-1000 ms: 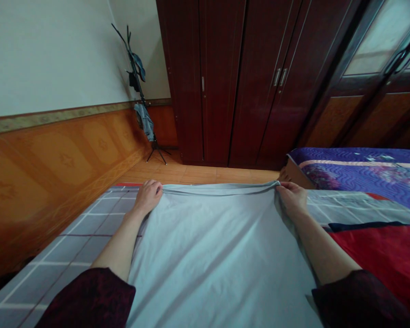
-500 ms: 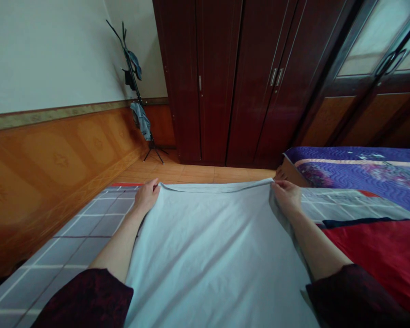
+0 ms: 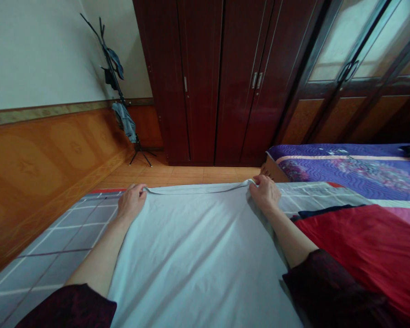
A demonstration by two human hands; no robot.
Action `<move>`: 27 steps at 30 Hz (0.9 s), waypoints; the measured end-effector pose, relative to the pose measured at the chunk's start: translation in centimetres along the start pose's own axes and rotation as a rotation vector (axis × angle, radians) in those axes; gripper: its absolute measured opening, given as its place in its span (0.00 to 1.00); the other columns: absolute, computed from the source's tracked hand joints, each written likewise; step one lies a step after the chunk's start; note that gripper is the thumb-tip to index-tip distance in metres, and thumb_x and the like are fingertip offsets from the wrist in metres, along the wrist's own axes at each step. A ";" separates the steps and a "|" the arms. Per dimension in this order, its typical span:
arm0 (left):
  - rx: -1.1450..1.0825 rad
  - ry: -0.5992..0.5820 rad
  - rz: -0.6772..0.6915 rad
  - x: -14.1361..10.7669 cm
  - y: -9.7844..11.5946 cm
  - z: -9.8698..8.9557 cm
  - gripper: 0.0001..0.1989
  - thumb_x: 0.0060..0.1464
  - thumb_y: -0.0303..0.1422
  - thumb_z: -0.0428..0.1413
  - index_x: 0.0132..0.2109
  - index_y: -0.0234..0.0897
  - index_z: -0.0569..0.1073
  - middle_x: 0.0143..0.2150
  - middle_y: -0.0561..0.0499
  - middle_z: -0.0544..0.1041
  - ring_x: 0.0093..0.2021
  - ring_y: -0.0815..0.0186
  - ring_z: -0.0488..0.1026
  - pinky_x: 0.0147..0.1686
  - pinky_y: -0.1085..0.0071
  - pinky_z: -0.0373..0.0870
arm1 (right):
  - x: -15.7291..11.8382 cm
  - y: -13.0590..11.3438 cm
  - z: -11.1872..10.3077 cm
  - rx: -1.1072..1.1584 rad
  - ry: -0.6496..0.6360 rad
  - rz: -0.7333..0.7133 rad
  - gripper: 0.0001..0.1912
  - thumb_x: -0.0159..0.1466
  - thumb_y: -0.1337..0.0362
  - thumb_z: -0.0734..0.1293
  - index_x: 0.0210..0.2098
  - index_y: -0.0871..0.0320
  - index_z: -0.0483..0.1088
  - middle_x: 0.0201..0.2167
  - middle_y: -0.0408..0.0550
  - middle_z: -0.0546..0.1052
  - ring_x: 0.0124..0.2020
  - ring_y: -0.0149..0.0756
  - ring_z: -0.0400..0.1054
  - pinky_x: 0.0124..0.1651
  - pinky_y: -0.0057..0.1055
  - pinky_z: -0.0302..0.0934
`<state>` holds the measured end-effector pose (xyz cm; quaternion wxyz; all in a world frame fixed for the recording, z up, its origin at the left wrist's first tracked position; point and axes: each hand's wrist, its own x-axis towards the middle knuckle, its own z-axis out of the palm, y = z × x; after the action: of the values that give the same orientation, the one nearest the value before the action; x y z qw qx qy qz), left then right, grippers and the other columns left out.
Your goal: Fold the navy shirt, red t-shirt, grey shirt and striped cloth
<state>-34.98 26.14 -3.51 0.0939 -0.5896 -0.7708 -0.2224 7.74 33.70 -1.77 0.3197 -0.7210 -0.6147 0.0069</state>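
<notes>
A pale blue-white cloth (image 3: 198, 246) lies spread over the bed with the grey checked cover (image 3: 64, 241), its far hemmed edge stretched between my hands. My left hand (image 3: 132, 201) pinches the far left corner of the cloth. At the far right corner, my right hand (image 3: 265, 192) is closed on the same edge. Diagonal creases run across the cloth, and its near end goes out of view at the bottom.
Red fabric (image 3: 365, 250) lies on the bed at the right. Beyond it is a second bed with a purple patterned cover (image 3: 355, 166). A dark red wardrobe (image 3: 205, 91) and a coat stand (image 3: 118, 86) with clothes stand past the bed's far edge.
The view has turned slightly to the right, so most things sit further left in it. Both hands keep their hold on the cloth's far corners.
</notes>
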 end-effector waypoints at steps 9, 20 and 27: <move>-0.036 -0.092 0.099 0.2 0.0 0.8 0.13 0.57 0.37 0.48 0.43 0.42 0.76 0.46 0.49 0.79 0.48 0.58 0.73 0.45 0.68 0.67 | -0.5 -0.1 0.4 -0.026 -0.073 -0.133 0.19 0.55 0.67 0.61 0.45 0.55 0.75 0.38 0.51 0.78 0.43 0.44 0.69 0.42 0.34 0.60; 0.019 0.015 -0.153 0.6 -1.4 1.2 0.17 0.57 0.33 0.49 0.51 0.34 0.71 0.47 0.42 0.77 0.48 0.56 0.73 0.46 0.65 0.68 | 0.0 0.7 0.7 -0.080 -0.023 -0.110 0.21 0.57 0.66 0.58 0.46 0.64 0.74 0.43 0.59 0.76 0.47 0.49 0.65 0.48 0.39 0.59; 0.019 -0.006 -0.132 0.5 -1.1 1.2 0.09 0.55 0.33 0.52 0.39 0.39 0.76 0.39 0.49 0.80 0.42 0.60 0.75 0.40 0.69 0.68 | 0.0 0.7 0.8 -0.105 -0.065 -0.172 0.19 0.58 0.65 0.58 0.43 0.59 0.75 0.39 0.55 0.77 0.44 0.47 0.67 0.43 0.37 0.60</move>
<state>-36.00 26.89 -4.58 0.0821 -0.5373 -0.8103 -0.2191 7.98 34.04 -2.75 0.2609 -0.6806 -0.6840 -0.0294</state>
